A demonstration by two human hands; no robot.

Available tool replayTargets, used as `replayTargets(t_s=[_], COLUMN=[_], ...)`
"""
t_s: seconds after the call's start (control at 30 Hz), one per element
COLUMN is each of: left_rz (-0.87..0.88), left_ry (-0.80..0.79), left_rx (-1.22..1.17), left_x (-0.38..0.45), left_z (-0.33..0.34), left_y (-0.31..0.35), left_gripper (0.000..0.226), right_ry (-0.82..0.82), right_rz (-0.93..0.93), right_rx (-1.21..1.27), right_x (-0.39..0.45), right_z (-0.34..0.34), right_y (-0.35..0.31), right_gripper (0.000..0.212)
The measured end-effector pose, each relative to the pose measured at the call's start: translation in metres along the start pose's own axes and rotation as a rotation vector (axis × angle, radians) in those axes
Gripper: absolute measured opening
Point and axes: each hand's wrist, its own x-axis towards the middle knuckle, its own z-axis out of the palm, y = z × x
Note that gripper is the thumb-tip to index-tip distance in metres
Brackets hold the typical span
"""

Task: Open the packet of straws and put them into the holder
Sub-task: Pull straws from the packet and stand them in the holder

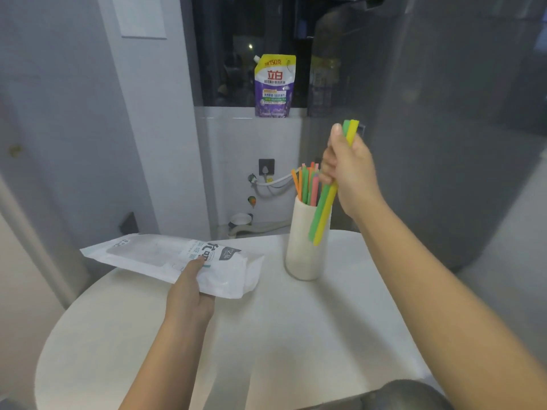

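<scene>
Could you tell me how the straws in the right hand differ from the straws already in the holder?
The held straws, green and yellow, hang outside the holder, gripped by the right hand. The straws in the holder are orange, green and pink, standing loose inside. Both sets look like the same straight type.

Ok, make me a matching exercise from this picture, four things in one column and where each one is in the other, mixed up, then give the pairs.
Things:
1. white packet
2. green and yellow straws
3. cream holder
4. purple pouch

Places:
A. standing on the table, with straws already in it
B. on the window ledge at the back
C. gripped in the right hand, in front of the holder
D. held in the left hand above the table

Pairs: 1-D, 2-C, 3-A, 4-B
</scene>
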Motion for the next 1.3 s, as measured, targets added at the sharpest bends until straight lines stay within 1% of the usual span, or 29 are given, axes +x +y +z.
replayTargets(t_s=[0.03,0.1,0.17,0.27,0.37,0.47,0.57,0.73,0.87,1.03,1.1,1.17,1.27,1.3], left_rz=[0.001,-0.004,-0.012,-0.016,-0.015,-0.03,-0.035,-0.027,-0.039,-0.019,-0.018,-0.019,-0.022,-0.022], left_ry=[-0.002,0.001,0.004,0.003,0.016,0.013,-0.001,-0.027,-0.022,-0.037,-0.042,-0.041,-0.042,-0.042], left_rx=[-0.007,-0.008,0.002,0.006,0.001,0.008,0.004,0.0,0.009,-0.006,-0.002,0.005,0.009,0.009], left_x=[-0.001,-0.001,-0.001,-0.002,-0.002,-0.002,-0.002,-0.001,-0.002,-0.002,-0.001,-0.002,-0.002,-0.002], left_z=[0.001,0.002,0.003,0.004,0.005,0.005,0.005,0.008,0.009,0.009,0.011,0.012,0.012,0.012], left_y=[0.0,-0.001,-0.001,-0.001,-0.002,-0.001,-0.001,-0.001,-0.001,0.0,0.001,0.0,0.0,0.0], left_gripper=[0.038,0.037,0.034,0.037,0.038,0.026,0.018,0.027,0.016,0.022,0.019,0.018,0.018,0.018], right_ry=[0.039,0.086,0.111,0.134,0.146,0.157,0.161,0.198,0.197,0.298,0.332,0.335,0.362,0.374], right_rz=[-0.032,-0.08,-0.12,-0.179,-0.159,-0.148,-0.139,-0.187,-0.22,-0.339,-0.35,-0.337,-0.297,-0.292], right_rx=[-0.018,-0.057,-0.078,-0.132,-0.241,-0.288,-0.359,-0.362,-0.361,-0.385,-0.373,-0.385,-0.426,-0.428], right_x=[0.007,0.018,0.026,0.037,0.044,0.044,0.045,0.042,0.04,0.04,0.04,0.042,0.044,0.045], right_z=[0.0,0.0,-0.001,0.0,0.0,-0.001,0.0,0.003,0.004,0.007,0.007,0.008,0.009,0.008], right_y=[-0.006,-0.014,-0.019,-0.019,-0.007,0.007,0.011,0.006,0.004,-0.005,-0.005,-0.001,0.007,0.009], right_gripper=[0.034,0.031,0.027,0.024,0.017,0.016,0.018,0.023,0.019,0.017,0.017,0.02,0.035,0.033])
